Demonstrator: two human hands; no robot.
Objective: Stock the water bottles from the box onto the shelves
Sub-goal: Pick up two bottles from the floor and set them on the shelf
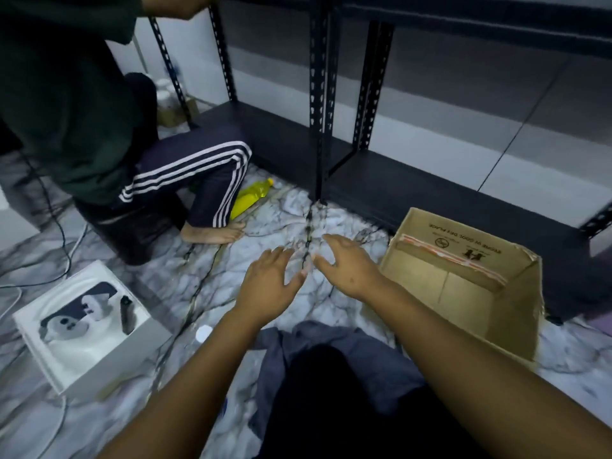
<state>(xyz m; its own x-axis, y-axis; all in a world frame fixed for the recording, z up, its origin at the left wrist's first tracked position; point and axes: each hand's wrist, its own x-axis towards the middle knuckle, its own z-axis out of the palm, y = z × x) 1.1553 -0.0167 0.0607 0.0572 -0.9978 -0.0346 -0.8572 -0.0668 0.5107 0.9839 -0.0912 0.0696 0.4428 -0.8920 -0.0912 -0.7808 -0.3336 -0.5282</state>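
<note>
Cardboard box (463, 286) looks empty beside me; my left hand (268, 283) and right hand (347, 263) hover open, gripping nothing, so I should look elsewhere for bottles.

box flap (463, 240): "store in cool dry place" (upside down); rest unreadable

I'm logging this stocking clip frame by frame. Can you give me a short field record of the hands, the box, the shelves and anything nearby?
left hand: open, fingers spread, holds nothing, above the floor
right hand: open, fingers spread, holds nothing
cardboard box: on the floor to the right, flaps open, visible interior bare
shelves: black metal, lowest board bare where seen
yellow bottle: lying on the floor near the shelf post
second person: crouched at left
white box: on the floor at left
</note>
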